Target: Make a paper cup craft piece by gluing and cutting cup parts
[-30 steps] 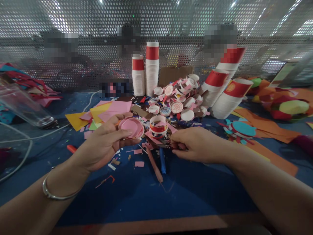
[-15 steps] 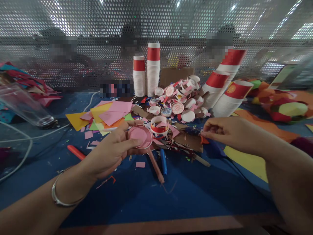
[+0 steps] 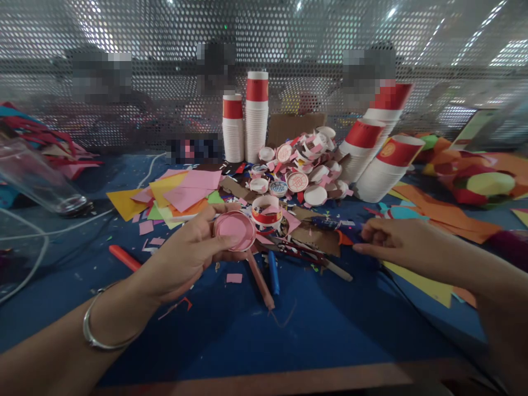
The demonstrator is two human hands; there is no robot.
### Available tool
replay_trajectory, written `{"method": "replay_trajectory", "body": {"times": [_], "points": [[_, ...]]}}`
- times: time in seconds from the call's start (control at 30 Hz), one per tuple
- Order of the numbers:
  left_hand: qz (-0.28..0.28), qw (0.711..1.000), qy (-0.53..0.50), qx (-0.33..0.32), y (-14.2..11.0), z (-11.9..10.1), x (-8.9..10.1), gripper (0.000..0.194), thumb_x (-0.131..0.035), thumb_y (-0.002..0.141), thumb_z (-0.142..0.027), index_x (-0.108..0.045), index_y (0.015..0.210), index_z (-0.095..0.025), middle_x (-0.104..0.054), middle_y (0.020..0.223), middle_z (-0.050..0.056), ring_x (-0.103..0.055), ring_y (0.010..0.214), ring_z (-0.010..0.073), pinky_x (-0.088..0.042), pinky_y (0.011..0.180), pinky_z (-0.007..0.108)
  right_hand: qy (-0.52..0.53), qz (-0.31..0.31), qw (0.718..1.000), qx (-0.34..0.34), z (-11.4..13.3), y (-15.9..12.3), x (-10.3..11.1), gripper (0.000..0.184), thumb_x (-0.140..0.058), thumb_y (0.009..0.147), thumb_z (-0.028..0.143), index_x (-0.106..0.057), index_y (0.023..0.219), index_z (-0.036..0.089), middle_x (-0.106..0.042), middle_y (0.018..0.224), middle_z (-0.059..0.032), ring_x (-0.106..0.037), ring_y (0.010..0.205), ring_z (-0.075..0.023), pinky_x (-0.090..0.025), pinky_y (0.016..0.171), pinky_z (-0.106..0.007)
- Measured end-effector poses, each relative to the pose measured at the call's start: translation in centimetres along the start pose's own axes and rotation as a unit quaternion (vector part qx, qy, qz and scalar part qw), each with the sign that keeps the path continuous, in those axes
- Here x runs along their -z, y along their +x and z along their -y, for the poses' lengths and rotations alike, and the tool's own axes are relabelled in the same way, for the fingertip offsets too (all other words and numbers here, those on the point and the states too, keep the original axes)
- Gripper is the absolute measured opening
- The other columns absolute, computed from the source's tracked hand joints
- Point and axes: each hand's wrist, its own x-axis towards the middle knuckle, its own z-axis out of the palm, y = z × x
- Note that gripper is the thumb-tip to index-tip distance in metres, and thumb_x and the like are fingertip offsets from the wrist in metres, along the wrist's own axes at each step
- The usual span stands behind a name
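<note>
My left hand (image 3: 196, 247) is closed around the rim of a cut-off paper cup bottom (image 3: 235, 231), its pink inside turned toward me and the thumb lying across it. To the right, my right hand (image 3: 383, 236) has its fingers curled at the rear of a blue glue gun (image 3: 334, 223), which shows a small red light and an orange trigger; part of its handle is hidden. Between the hands stands a red and white cup ring (image 3: 267, 213) with pink paper in it. Scissors (image 3: 301, 250) lie partly covered among scraps.
Tall stacks of paper cups (image 3: 256, 121) stand at the back, others lean at the right (image 3: 373, 170). A heap of cut cup bottoms (image 3: 297, 181) lies between. Coloured paper (image 3: 190, 190), a red stick (image 3: 124, 258), a blue stick (image 3: 273, 272) and a clear tumbler (image 3: 41, 181) surround the work.
My right hand has shifted right, from the orange trigger to the rear of the glue gun, uncovering more of its body. My left hand keeps the cup bottom almost in place.
</note>
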Motion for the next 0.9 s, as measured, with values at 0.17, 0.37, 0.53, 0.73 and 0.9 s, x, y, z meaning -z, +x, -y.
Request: {"method": "replay_trajectory", "body": {"times": [0.17,0.37,0.53,0.73,0.9], "points": [[0.011,1.0,0.008,0.001,0.1,0.2,0.0,0.046,-0.07,0.092,-0.017,-0.05,0.134,-0.023,-0.073,0.125,0.011,-0.073,0.105,0.0246,-0.064,0.081,0.031,0.092,-0.008,0.996,-0.021,-0.3,-0.3,-1.2,0.029,-0.072,0.086,0.046,-0.059,0.079,0.021,-0.062,0.067,-0.0032,-0.056,0.065,-0.0213,-0.042,0.062,-0.037],[0.01,1.0,-0.005,0.008,-0.1,0.0,-0.3,0.044,-0.067,0.094,-0.015,-0.05,0.134,-0.022,-0.073,0.122,0.01,-0.074,0.1,0.022,-0.064,0.078,0.028,0.418,-0.05,0.902,-0.096,0.4,-0.9,-1.4,0.029,-0.08,0.078,0.041,-0.062,0.088,0.021,-0.06,0.064,-0.0002,-0.055,0.056,-0.016,-0.044,0.052,-0.03],[0.011,1.0,-0.02,0.007,-0.2,0.0,-0.3,0.045,-0.065,0.095,-0.014,-0.05,0.137,-0.022,-0.072,0.119,0.009,-0.072,0.098,0.0211,-0.066,0.081,0.033,0.572,-0.077,0.808,-0.119,0.7,-1.9,-0.5,0.024,-0.088,0.064,0.03,-0.067,0.065,0.019,-0.057,0.07,-0.0029,-0.051,0.056,-0.0117,-0.044,0.051,-0.025],[0.001,0.999,-0.037,0.006,-0.4,-0.3,-0.6,0.033,-0.066,0.093,-0.017,-0.06,0.125,-0.021,-0.072,0.103,0.007,-0.073,0.092,0.023,-0.066,0.079,0.037,0.685,-0.029,0.719,-0.118,0.9,-2.8,-0.9,0.025,-0.073,0.079,0.036,-0.062,0.061,0.022,-0.04,0.069,-0.0033,-0.036,0.059,-0.0163,-0.037,0.048,-0.033],[0.018,0.999,-0.025,0.031,-0.5,-0.2,-0.6,0.037,-0.067,0.093,-0.019,-0.058,0.128,-0.022,-0.073,0.111,0.009,-0.072,0.097,0.0242,-0.067,0.076,0.036,0.715,-0.007,0.691,-0.105,2.3,-3.4,-1.5,0.033,-0.075,0.076,0.033,-0.052,0.055,0.022,-0.031,0.063,0.0001,-0.031,0.057,-0.0161,-0.034,0.049,-0.033]]}}
